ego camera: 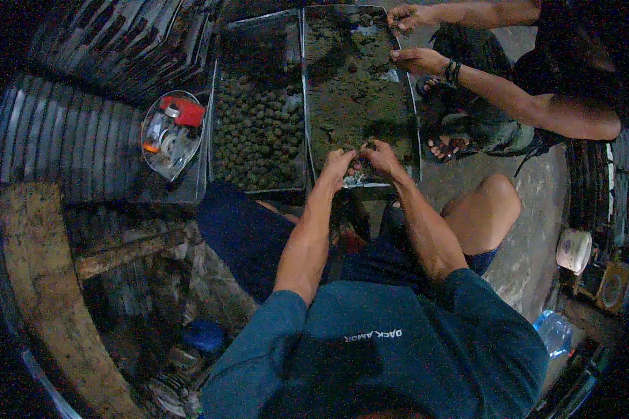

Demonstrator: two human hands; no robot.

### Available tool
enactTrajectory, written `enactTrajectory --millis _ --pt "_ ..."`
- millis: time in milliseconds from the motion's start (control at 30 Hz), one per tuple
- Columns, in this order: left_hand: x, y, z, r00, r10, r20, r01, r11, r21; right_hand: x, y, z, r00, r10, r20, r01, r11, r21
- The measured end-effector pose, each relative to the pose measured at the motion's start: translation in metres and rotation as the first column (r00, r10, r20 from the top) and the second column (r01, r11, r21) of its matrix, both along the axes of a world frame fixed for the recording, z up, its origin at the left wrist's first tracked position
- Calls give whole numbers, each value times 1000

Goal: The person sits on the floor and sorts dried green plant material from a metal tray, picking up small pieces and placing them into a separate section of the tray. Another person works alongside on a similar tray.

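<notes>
Both of my hands work close together over the near end of a metal-rimmed tray [359,107] that is spread with crumbly, brownish-green loose material. The fingers of my left hand [338,163] are bent and point inward. Facing it, my right hand [382,158] also has its fingers curled, a few centimetres away. Whether a small piece sits in either set of fingertips is too dark and grainy to tell. Just below them lie small pinkish and whitish bits [354,171]. In the adjoining left tray [300,42], many small round, dark brownish-green balls [257,133] lie packed together.
Another person's two hands [416,60] are at the right tray's far right edge. A clear-looking basin [173,170] with a red item [190,111] stands left of the trays. Corrugated metal sheet [78,141] and a wooden plank [42,272] bound the left side.
</notes>
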State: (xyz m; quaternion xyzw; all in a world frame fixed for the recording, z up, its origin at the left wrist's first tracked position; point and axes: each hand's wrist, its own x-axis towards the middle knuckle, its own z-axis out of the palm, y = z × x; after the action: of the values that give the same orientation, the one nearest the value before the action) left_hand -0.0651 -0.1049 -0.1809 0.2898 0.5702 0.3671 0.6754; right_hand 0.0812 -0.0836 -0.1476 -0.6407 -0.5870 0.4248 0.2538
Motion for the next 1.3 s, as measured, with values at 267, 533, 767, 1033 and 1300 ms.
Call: enactTrajectory --millis 267,533,767,1033,1300 --pt "15 0 10 982 190 -13 -190 980 -50 7 2 -8 998 66 26 -67 997 48" --pt "16 15 7 974 215 -73 -216 976 -6 13 24 -23 995 -54 80 46 994 100" --pt "19 19 19 964 248 -91 -243 968 65 25 32 -13 991 -30 -132 70 946 316" --pt "21 22 38 948 254 -192 -278 954 -111 33 31 26 982 -187 25 188 982 -22" --pt "11 26 57 825 436 360 -404 900 -166 50 36 27 350 -503 -790 147 863 -484"
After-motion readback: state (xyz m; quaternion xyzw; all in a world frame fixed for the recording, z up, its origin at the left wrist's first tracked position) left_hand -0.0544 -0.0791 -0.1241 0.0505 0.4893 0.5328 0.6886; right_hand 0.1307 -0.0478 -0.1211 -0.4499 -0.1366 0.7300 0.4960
